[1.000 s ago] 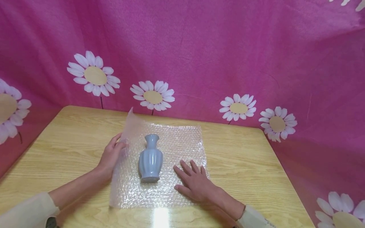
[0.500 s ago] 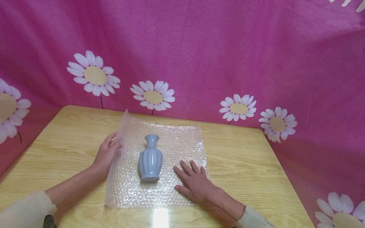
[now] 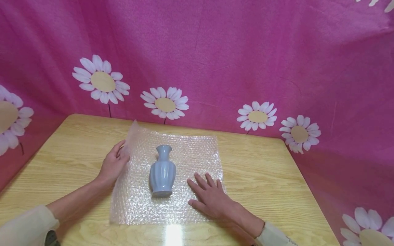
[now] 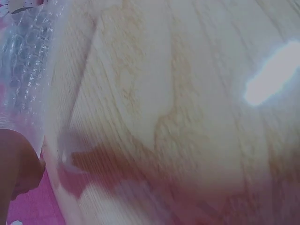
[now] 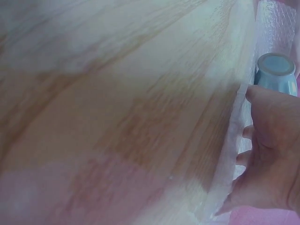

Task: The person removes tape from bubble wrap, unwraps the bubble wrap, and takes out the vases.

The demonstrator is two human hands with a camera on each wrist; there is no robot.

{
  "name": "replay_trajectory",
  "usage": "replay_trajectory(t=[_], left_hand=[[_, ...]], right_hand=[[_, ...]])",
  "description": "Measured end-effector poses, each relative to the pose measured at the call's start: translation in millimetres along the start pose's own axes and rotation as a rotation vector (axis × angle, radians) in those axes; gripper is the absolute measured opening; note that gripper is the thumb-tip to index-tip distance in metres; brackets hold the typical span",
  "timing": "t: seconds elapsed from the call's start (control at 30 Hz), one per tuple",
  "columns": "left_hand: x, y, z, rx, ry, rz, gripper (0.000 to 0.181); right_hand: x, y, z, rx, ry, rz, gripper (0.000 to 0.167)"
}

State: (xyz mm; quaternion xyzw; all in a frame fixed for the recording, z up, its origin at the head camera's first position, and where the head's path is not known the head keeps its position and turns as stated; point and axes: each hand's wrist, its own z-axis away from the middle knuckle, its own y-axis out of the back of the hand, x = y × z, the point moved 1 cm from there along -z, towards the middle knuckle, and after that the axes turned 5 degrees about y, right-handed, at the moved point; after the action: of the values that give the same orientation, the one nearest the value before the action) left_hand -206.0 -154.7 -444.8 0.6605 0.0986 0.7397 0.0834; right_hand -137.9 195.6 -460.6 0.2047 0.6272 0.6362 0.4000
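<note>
A pale blue-grey vase (image 3: 163, 171) lies on its side on a sheet of clear bubble wrap (image 3: 197, 150), neck toward the far side. My left hand (image 3: 111, 168) pinches the sheet's left edge, which is lifted, with its far corner sticking up. In the left wrist view only part of the left hand (image 4: 19, 161) shows, beside the bubble wrap (image 4: 26, 56). My right hand (image 3: 212, 201) rests with spread fingers on the sheet's right part, holding nothing. The right wrist view shows that hand (image 5: 276, 150) near the vase's base (image 5: 276, 65).
The wooden table (image 3: 255, 171) extends around the sheet, with rounded far corners. A pink cloth (image 3: 215, 61) printed with daisies hangs behind and along the sides. Light glares off the table's near edge.
My left hand has moved left and slightly lower, drawing the wrap's left edge away from the vase and flatter. The vase and my right hand stay in place.
</note>
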Motion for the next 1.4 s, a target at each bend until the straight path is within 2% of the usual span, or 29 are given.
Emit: replay_trajectory(t=[0.17,0.37,0.47,0.67,0.73,0.93,1.1,1.4], left_hand=[[-1.3,3.7,-1.2,0.025,-0.059,-0.160,0.071],[-3.6,6.4,-2.1,0.005,-0.103,-0.228,0.072],[-4.6,7.3,-2.6,-0.006,-0.150,-0.282,0.072],[-4.0,7.5,-1.8,-0.002,-0.280,-0.399,0.071],[-5.1,7.3,-1.7,0.001,-0.303,-0.426,0.071],[-8.5,9.4,-0.3,0.008,-0.314,-0.517,0.071],[-10.2,11.3,1.1,0.001,-0.324,-0.560,0.070],[-12.6,9.8,-1.1,-0.001,-0.392,-0.626,0.075]], right_hand=[[0.0,0.0,0.0,-0.001,-0.001,0.006,0.069],[0.8,-0.5,-0.4,-0.006,-0.001,0.009,0.069],[0.6,0.4,-0.2,-0.007,0.002,0.003,0.069],[1.0,1.4,-0.4,-0.005,0.003,0.011,0.068],[1.0,1.1,-0.4,-0.001,0.003,0.014,0.068],[0.2,-0.8,0.7,0.005,0.001,0.008,0.068],[-0.3,-0.6,0.9,0.004,0.000,0.002,0.068],[-1.1,0.0,1.2,0.001,-0.003,0.004,0.068]])
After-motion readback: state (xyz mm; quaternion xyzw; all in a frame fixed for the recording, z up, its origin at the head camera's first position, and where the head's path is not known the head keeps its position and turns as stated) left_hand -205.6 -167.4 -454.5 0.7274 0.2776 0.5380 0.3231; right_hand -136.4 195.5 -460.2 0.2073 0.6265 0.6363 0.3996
